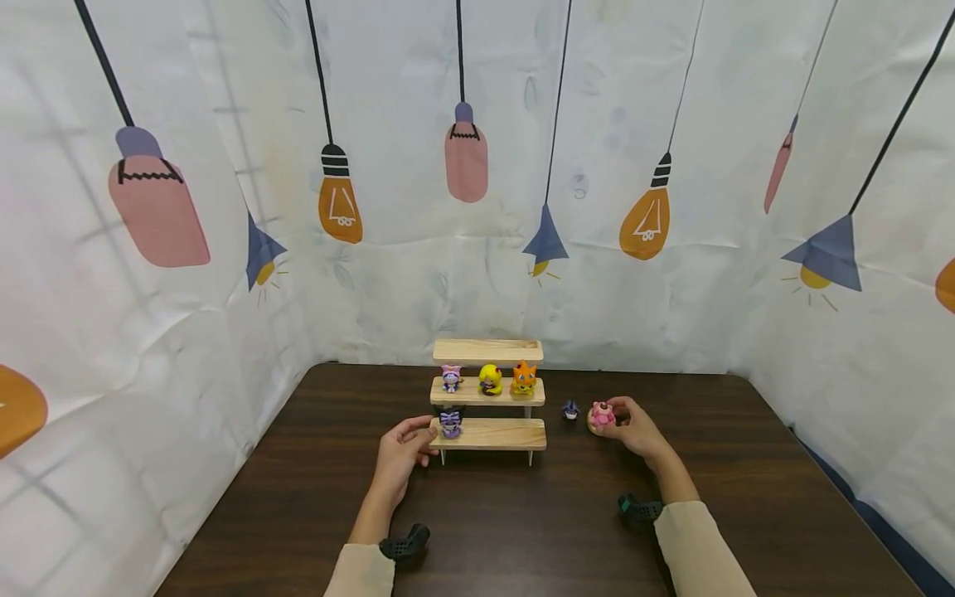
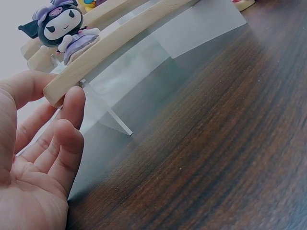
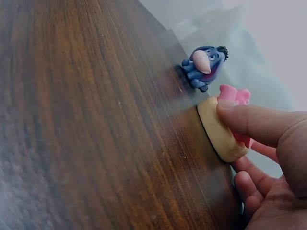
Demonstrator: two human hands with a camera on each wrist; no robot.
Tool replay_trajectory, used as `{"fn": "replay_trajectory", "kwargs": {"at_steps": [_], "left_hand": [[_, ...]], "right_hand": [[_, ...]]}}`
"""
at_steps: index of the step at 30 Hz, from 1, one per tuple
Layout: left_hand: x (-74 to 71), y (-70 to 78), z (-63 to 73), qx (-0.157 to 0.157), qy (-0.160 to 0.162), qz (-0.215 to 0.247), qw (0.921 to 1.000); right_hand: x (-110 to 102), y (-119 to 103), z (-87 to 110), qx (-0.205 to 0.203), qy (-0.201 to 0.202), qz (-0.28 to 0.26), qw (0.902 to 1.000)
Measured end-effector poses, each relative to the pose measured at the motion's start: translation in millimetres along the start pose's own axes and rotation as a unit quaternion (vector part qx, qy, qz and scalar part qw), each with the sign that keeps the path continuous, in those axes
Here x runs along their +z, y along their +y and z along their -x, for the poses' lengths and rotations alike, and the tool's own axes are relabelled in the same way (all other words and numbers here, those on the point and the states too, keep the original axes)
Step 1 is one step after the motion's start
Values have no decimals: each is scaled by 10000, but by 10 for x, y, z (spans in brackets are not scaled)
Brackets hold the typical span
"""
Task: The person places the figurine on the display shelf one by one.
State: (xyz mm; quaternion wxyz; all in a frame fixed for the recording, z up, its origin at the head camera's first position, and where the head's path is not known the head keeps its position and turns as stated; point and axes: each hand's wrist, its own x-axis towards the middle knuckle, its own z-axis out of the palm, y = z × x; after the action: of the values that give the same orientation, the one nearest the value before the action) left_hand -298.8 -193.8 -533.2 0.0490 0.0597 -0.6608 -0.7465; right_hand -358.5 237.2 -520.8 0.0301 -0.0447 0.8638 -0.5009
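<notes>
My left hand (image 1: 400, 454) pinches the left end of the lowest step of a three-tier wooden display stand (image 1: 492, 434), thumb above and fingers below. Close to that thumb, a black-and-purple figurine (image 2: 65, 28) sits on the same step. To the right of the stand, my right hand (image 1: 636, 428) holds a pink figurine (image 1: 602, 414) with a round cream base (image 3: 214, 125) between thumb and fingers. The base is at the tabletop; whether it touches cannot be told. A blue donkey figurine (image 3: 205, 67) sits on the table just left of the pink one.
On the middle step stand a pink-and-purple figurine (image 1: 451, 378), a yellow figurine (image 1: 490, 380) and an orange figurine (image 1: 524, 378). The top step (image 1: 488, 350) bears nothing visible. Clear legs (image 2: 108, 112) support the stand on the dark wooden table (image 1: 522, 531). A lamp-patterned curtain (image 1: 418, 282) encloses the back and sides.
</notes>
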Motion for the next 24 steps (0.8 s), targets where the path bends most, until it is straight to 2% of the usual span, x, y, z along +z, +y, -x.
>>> {"fn": "replay_trajectory", "kwargs": {"at_steps": [16,24], "left_hand": [[3,4,8,12,-17,-4,10000],[9,-8,2,63,-52,66,9999]], "right_hand": [[27,52,48,90,346,31,9994],[33,38,97,80,318,-103,9994]]}}
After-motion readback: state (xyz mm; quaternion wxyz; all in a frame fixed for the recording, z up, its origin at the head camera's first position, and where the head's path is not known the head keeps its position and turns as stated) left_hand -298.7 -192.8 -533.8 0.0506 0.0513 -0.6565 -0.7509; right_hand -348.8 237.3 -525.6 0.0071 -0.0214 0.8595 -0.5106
